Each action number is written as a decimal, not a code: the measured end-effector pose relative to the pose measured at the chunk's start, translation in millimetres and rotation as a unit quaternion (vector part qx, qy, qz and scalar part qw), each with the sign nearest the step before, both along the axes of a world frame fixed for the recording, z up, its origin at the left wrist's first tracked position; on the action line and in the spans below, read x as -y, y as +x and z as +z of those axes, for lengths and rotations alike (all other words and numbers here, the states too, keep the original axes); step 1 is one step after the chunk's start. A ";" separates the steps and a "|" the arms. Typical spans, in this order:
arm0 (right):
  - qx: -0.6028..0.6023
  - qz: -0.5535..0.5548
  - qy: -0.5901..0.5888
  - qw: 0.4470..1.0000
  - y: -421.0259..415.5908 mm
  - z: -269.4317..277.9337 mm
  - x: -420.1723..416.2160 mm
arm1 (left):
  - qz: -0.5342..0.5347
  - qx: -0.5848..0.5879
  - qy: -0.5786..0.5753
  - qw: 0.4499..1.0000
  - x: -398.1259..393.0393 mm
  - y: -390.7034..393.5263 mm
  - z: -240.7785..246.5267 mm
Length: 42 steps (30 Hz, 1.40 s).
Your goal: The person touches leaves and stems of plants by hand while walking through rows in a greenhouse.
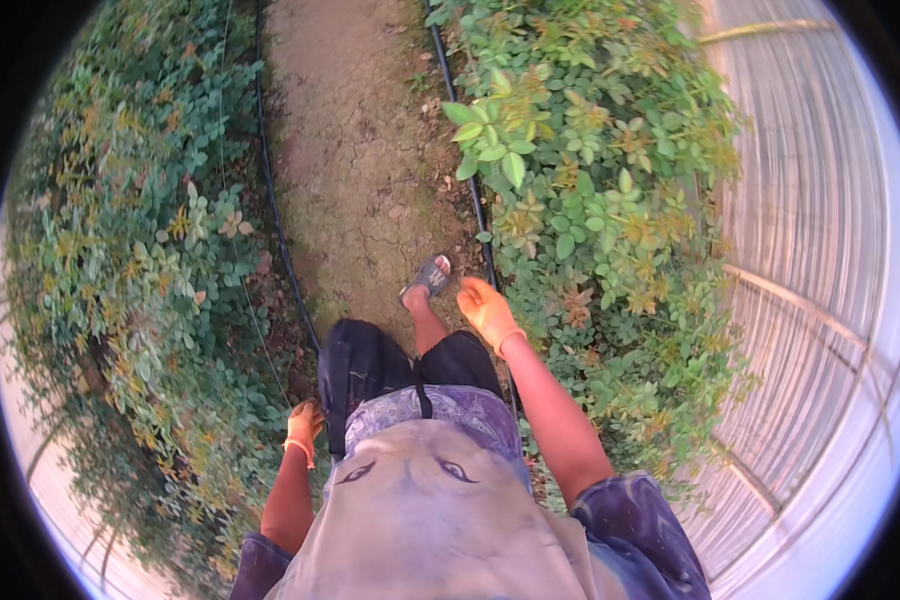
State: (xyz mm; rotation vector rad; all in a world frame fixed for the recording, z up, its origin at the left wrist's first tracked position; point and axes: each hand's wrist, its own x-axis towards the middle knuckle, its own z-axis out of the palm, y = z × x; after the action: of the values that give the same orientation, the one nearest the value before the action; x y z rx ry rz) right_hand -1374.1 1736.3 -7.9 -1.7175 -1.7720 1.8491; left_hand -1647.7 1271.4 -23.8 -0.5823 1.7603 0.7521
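My right hand (487, 309), in an orange glove, is held out in front of my right thigh, beside the rose-like bushes (607, 210) on the right. Its fingers are curled together and nothing shows in them. My left hand (305, 426), also in an orange glove, hangs low beside my left hip, close to the leafy bushes (142, 247) on the left. Its fingers bend downward, and the palm side is hidden. In front of my body hangs a pale apron-like cloth (420, 517) with printed eyes, over black shorts (364, 360).
A cracked dirt path (345, 150) runs ahead between the two plant rows. Black irrigation hoses (268, 172) border it, with a thin wire (225, 150) along the left row. One sandalled foot (427, 279) is on the path. Translucent plastic sheeting (802, 187) on poles (795, 304) stands right.
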 end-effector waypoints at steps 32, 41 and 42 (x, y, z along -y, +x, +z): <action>0.168 -0.452 0.016 0.876 -65.2 -208.4 -251.5 | -0.110 0.078 0.041 0.990 219.2 76.2 -119.9; 0.238 -0.553 0.081 0.794 -58.7 -222.6 -267.7 | -0.141 0.065 0.096 0.983 217.0 37.6 -130.6; 0.214 -0.525 0.054 0.822 -53.3 -223.0 -269.8 | -0.131 0.074 0.076 0.986 213.0 34.3 -130.5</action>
State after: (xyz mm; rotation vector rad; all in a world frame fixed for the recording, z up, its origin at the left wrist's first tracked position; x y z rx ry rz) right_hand -1427.4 2006.1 -230.9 -2.4180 -0.5970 0.8917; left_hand -1613.4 1058.4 -154.3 -0.2887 1.5876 0.6342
